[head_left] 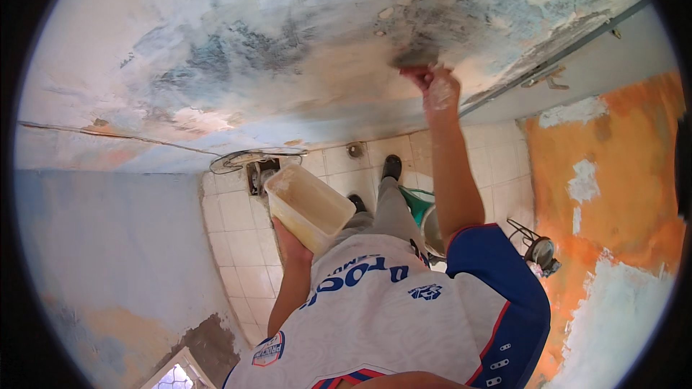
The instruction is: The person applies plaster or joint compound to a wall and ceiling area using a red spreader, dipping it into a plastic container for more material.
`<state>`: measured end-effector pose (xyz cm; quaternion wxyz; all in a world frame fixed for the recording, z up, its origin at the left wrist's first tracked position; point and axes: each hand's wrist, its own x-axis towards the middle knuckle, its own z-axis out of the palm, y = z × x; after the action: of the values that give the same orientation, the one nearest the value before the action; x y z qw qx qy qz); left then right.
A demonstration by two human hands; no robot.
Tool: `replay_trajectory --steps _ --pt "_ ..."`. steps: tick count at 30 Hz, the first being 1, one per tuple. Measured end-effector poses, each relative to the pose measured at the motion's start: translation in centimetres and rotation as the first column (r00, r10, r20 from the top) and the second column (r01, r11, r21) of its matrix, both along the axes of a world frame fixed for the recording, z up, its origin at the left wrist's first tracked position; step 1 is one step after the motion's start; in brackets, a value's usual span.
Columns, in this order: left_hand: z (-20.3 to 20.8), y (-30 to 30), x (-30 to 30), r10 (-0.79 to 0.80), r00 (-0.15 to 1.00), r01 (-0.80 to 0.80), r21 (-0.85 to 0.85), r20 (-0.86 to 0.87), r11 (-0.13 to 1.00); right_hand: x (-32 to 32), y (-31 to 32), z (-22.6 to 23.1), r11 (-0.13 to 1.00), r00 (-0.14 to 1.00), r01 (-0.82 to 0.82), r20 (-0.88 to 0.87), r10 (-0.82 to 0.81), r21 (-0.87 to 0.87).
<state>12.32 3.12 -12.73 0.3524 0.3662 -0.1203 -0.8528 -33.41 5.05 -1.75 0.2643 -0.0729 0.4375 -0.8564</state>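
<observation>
My right hand [438, 88], dusted with white, is raised to the patchy wall [346, 65]. Its fingers are closed around a putty knife [418, 57], whose dark flat blade lies against the wall surface; the handle is mostly hidden by the fingers. Low on the left, my left hand [291, 239] grips a translucent rectangular plastic tub [310, 205] from its side and underneath. Pale residue coats the inside of the tub, which is tilted with its opening facing up. Most of the left fingers are hidden behind the tub.
Behind the tub, a coil of cable [249, 158] lies by a dark box at the wall's foot. A green and metal bucket [431, 227] stands beside my right leg. A wire-framed object [539, 252] sits near the orange wall [613, 173]. White tiles [245, 248] cover the floor.
</observation>
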Motion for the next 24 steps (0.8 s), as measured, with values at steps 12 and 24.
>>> replay_trajectory --steps 12,24 --pt "3.1 -1.8 -5.6 -0.083 0.984 0.087 0.014 -0.160 0.996 1.3 7.5 -5.7 0.965 0.964 0.256 0.067 -0.259 0.056" --pt "5.5 -1.3 -5.0 -0.172 0.981 0.170 0.031 0.087 0.985 -7.5 9.1 -24.9 0.840 0.868 0.450 0.071 -0.491 0.303"
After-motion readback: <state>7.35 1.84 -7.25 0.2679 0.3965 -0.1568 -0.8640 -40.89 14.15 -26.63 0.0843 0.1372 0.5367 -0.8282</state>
